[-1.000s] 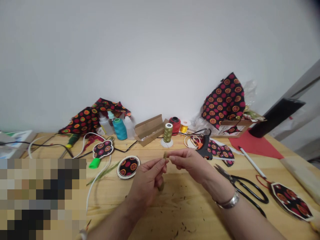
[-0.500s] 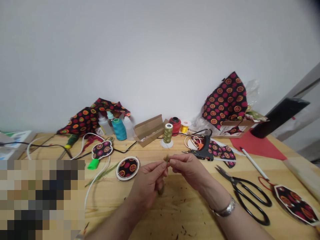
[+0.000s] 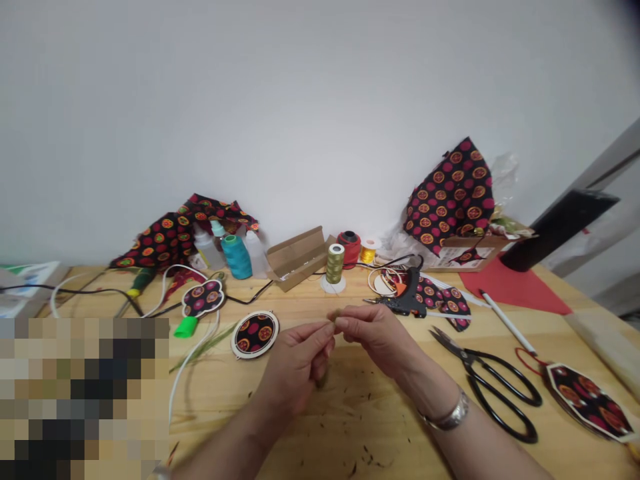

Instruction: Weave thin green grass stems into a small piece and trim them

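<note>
Just before the olive spool (image 3: 335, 263), our left hand (image 3: 300, 365) and right hand (image 3: 376, 335) meet, fingers (image 3: 324, 329) pinched shut on a small olive tuft (image 3: 334, 314).

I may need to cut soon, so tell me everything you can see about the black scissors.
The black scissors lie flat on the wooden table, right of the right hand, nothing touching them. They look dark metal: two large loop handles nearer the camera, slim blades, tips pointing away leftward.
</note>
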Demonstrator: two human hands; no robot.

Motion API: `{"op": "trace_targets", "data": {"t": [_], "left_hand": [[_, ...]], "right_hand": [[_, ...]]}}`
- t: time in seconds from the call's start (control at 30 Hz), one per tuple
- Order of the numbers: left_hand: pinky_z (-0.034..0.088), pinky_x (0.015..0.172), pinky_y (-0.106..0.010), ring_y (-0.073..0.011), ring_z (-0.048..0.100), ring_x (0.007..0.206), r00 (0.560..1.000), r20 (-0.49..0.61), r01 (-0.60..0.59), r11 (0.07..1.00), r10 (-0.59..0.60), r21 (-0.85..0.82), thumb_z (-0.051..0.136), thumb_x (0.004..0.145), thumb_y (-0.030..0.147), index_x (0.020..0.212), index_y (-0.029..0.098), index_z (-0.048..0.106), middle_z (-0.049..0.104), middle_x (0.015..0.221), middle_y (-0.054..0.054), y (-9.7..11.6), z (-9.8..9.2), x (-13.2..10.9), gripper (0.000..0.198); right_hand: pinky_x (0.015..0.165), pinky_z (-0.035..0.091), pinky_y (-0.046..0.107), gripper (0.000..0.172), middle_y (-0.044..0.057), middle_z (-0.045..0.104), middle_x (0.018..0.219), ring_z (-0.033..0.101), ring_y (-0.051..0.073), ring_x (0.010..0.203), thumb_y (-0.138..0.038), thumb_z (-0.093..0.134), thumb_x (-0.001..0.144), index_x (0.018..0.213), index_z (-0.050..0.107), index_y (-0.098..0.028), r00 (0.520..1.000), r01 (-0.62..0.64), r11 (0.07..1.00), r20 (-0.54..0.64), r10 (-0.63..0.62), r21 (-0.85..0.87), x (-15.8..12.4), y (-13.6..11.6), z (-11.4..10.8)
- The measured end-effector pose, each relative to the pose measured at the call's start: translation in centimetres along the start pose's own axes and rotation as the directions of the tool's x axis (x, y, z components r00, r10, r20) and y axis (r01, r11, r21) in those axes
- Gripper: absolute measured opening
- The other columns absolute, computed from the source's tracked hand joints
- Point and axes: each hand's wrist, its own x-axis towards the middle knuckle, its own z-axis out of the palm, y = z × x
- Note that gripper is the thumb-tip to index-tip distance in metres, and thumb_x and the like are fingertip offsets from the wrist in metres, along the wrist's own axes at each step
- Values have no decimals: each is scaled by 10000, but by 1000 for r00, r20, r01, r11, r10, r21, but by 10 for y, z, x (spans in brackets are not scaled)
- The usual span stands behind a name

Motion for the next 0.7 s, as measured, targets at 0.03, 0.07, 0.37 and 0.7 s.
{"op": "trace_targets", "data": {"t": [0.03, 0.07, 0.37, 0.7], "left_hand": [[156, 357, -180, -17, 236, 352, 1000, -1, -1, 1000, 1, 9, 694, 700, 338, 531, 129, 588, 389, 450, 75, 0, 0, 0, 289], [158, 358, -182, -18, 241, 350, 1000, -1, -1, 1000, 1, 18, 691, 701, 337, 530, 129, 589, 387, 444, 75, -1, 0, 0, 288], [148, 364, -201, -34, 268, 347, 1000, -18, -16, 997, 18, 80, 683, 703, 333, 495, 143, 552, 379, 423, 75, -3, 0, 0, 310], [171, 373, -183, -29, 259, 382, 1000, 20, 19, 1000, -19, -10, 648, 739, 337, 744, 128, 700, 386, 479, 73, -2, 0, -3, 214]], "right_hand": [[608, 299, 262, 163, 18, 673, 699, 435, 99, 608, -272, 767, 617, 755, 758, -187, 1000, -1, 1000, -5, 1, -3, 0, 0, 0], [607, 300, 262, 164, 15, 669, 686, 433, 99, 603, -273, 767, 614, 752, 758, -185, 1000, -1, 1000, -9, 1, -8, 0, -1, 0], [614, 327, 264, 116, -3, 606, 596, 460, 112, 606, -267, 742, 616, 611, 712, -156, 1000, 25, 999, -3, -25, -25, -2, -6, 4], [558, 283, 258, 230, -30, 515, 510, 392, 97, 533, -310, 696, 639, 508, 584, -157, 992, 86, 993, -88, -92, -75, -2, -7, 5]]}}
